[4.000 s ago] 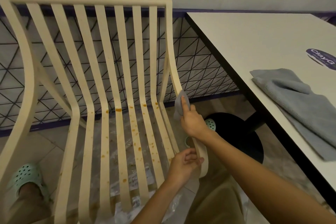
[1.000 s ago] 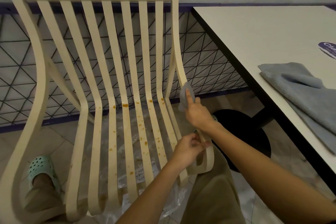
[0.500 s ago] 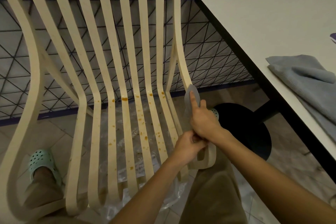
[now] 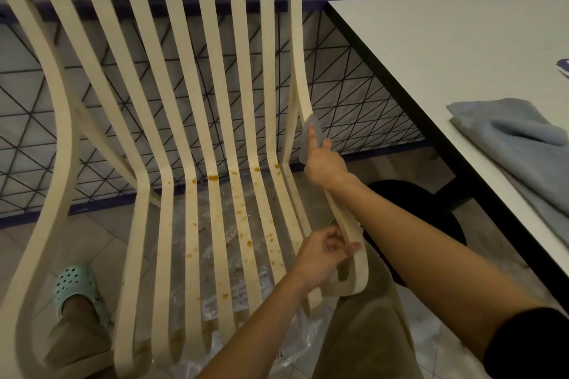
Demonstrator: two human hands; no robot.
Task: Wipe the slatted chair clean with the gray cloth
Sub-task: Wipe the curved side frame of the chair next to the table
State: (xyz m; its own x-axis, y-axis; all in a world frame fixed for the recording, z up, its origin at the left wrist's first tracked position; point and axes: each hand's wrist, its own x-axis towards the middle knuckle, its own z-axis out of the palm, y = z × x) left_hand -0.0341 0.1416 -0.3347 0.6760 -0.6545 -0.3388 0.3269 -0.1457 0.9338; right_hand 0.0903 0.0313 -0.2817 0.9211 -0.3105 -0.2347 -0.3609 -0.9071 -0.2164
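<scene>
Item 1, slatted chair (image 4: 215, 101): cream, with curved slats. We logged it tipped toward the viewer, in front of a black wire-mesh panel (image 4: 354, 95). Orange-brown stains (image 4: 213, 177) dotted the bend and the seat slats.

Item 2, gray cloth (image 4: 305, 148): a small pad lying against the chair's right-hand outer rail, just above the bend.

Item 3, right hand (image 4: 323, 163): forefinger stretched up along the cloth, pressing it to the rail, the other fingers curled behind it.

Item 4, left hand (image 4: 320, 255): fingers and thumb wrapped round the same rail lower down, by its front loop.

Item 5, white table (image 4: 431, 55): black-edged, to the right. It bore a folded blue-gray towel (image 4: 508, 138) and a purple sticker (image 4: 563, 69) cut by the frame edge, its lettering unreadable.

Item 6, clear plastic sheet (image 4: 240, 295): on the floor under the seat. We noted what looked like small print, too blurred to read.

Item 7, mint-green clog (image 4: 77, 286): on a foot at lower left.
</scene>
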